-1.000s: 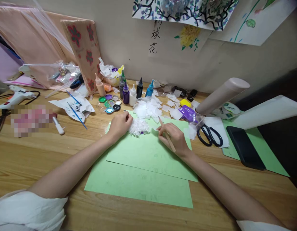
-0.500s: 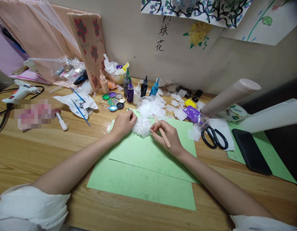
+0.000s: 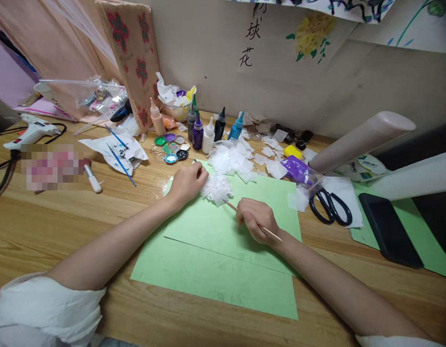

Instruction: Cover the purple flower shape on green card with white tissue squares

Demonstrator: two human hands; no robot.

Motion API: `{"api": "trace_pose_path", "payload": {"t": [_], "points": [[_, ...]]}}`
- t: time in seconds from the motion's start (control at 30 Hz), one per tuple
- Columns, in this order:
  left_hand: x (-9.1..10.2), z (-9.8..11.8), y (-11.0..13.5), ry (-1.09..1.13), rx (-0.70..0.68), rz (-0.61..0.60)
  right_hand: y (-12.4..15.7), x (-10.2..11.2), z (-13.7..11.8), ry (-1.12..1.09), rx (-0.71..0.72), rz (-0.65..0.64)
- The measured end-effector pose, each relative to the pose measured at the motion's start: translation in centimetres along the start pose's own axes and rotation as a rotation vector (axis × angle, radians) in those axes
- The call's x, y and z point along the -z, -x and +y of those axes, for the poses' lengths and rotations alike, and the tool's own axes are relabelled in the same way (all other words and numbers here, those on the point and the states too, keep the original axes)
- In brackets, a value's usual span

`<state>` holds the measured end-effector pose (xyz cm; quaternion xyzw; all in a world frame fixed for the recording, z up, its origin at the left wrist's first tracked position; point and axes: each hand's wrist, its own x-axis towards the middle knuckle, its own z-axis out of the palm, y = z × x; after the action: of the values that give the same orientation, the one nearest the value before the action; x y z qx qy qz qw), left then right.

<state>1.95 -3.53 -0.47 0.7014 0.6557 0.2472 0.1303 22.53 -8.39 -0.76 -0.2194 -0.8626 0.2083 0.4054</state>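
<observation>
A ruffled ball of white paper petals, a paper flower point(image 3: 216, 187), rests over the light green sheet point(image 3: 204, 226). My left hand point(image 3: 189, 183) is closed at the flower's left edge and holds it there; the exact grip is hidden by the fingers. A short dark tip shows behind that hand. My right hand point(image 3: 257, 219) is closed around a flat wooden craft stick point(image 3: 271, 233), seen edge-on. The stick's far end points to the flower's lower edge, at or close to a loose petal. Cut white paper pieces point(image 3: 232, 156) lie heaped just behind the flower.
Behind stand several paint bottles point(image 3: 208, 137) and small paint lids point(image 3: 170, 148). To the left are paintbrushes point(image 3: 120, 159) on stained paper and a glue gun point(image 3: 31, 132). To the right lie a purple packet point(image 3: 295, 168), black-handled scissors point(image 3: 329, 207) and a phone point(image 3: 389, 229).
My right hand has drawn back from the flower, lower and to the right, and turned. The craft stick now points its end at the flower. My left hand stays in place.
</observation>
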Motion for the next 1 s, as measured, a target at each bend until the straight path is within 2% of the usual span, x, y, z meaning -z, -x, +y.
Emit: {"api": "trace_pose_path", "payload": {"t": [0.5,0.73,0.87,1.0], "points": [[0.0,0.0,0.0,-0.021,0.002,-0.011,-0.9,-0.2,0.4,-0.028,-0.293,-0.051],[0.0,0.0,0.1,-0.038,-0.005,-0.023,-4.9,0.3,1.0,-0.225,-0.655,-0.126],[0.0,-0.1,0.0,-0.044,-0.016,-0.013,-7.2,0.4,1.3,-0.222,-0.733,-0.186],[0.0,-0.1,0.0,-0.035,-0.013,-0.018,-8.1,0.3,1.6,-0.213,-0.768,-0.219]]}}
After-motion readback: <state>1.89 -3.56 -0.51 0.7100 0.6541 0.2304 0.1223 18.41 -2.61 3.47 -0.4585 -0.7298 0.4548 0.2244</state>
